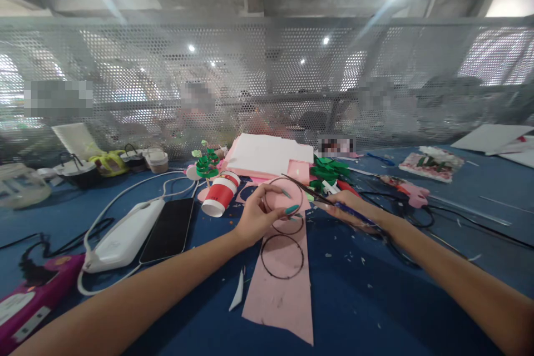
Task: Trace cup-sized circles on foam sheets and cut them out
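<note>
- Holding the top end of the pink sheet [283,289] between pinched fingers, the left hand [258,214] lifts that end a little off the blue table [375,300]. This is likely so the blades can get at it.
- The right hand [348,206] is closed around the handles of the scissors [308,192]. The blades are open and point left, over the top of the sheet, just beside the left fingertips.
- The rest of the pink sheet lies flat in the middle of the table, between the two arms.
- A black circle [282,256] is drawn on the sheet. Another one sits above it, near the left hand.
- A black phone [169,229] and a white power bank [127,236] lie side by side, left of the left arm. They seem pushed out of the way.
- A red and white paper cup [220,194] lies tipped on its side just behind the left hand.
- Green paper curls [327,169] sit farther back, near the scissors.
- No words or brand names can be read. One label at the back is blurred.
</note>
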Demonstrator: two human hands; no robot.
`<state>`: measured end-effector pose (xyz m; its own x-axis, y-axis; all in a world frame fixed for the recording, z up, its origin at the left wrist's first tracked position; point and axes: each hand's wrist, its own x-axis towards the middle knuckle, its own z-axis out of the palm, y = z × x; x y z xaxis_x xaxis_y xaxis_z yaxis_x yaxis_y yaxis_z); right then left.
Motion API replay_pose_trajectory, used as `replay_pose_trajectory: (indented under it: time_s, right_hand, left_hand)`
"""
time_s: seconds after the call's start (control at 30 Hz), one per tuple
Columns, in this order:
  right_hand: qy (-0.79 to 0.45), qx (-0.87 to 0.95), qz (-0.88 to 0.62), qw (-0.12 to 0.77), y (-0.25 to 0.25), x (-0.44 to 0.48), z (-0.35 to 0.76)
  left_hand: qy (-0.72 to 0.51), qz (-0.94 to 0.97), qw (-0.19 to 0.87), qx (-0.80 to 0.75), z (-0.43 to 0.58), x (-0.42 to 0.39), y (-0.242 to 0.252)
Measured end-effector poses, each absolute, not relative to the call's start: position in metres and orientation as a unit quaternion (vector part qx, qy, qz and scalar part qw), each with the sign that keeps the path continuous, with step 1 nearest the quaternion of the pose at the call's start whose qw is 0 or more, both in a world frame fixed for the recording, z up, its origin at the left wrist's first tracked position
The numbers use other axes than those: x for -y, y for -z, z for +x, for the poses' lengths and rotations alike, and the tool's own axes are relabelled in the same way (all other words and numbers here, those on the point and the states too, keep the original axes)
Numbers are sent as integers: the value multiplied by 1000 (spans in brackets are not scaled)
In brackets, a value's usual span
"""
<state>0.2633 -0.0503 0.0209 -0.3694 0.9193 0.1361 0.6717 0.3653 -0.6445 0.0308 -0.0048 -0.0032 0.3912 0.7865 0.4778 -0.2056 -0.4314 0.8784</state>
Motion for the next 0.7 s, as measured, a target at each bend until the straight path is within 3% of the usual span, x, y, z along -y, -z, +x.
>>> replay_pose_trajectory:
  time_s: [0.33,0.53,0.7]
  right_hand:
    - [-230,786,-516,249,-19,50,265]
    - [-240,787,-524,221,-19,47,265]
    - [-248,776,-535,225,-18,48,264]
  left_hand:
    - [-511,703,439,-228,29,4,2]
    - [-541,736,337,-228,27,-1,4]
    - [-527,707,415,-223,28,-4,8]
